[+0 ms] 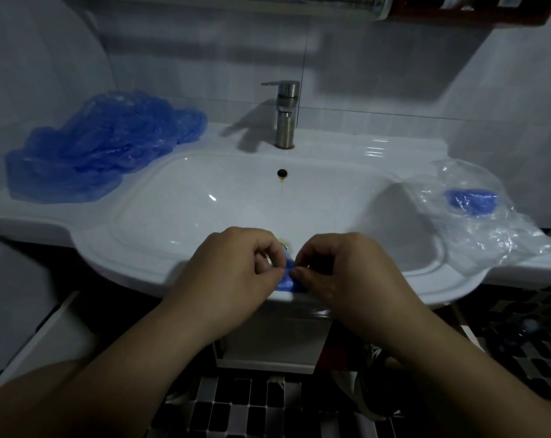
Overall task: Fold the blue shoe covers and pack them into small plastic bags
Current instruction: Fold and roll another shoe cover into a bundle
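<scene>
One shoe cover (287, 280) between left hand (236, 273) and right hand (343, 275)

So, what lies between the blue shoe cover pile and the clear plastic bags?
In the head view, the white sink basin lies there, the faucet at its back rim.

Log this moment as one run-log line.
left hand, right hand: pinching small blue plastic shoe cover at white sink rim | blue shoe-cover pile: left counter | clear plastic bags: right counter
</scene>
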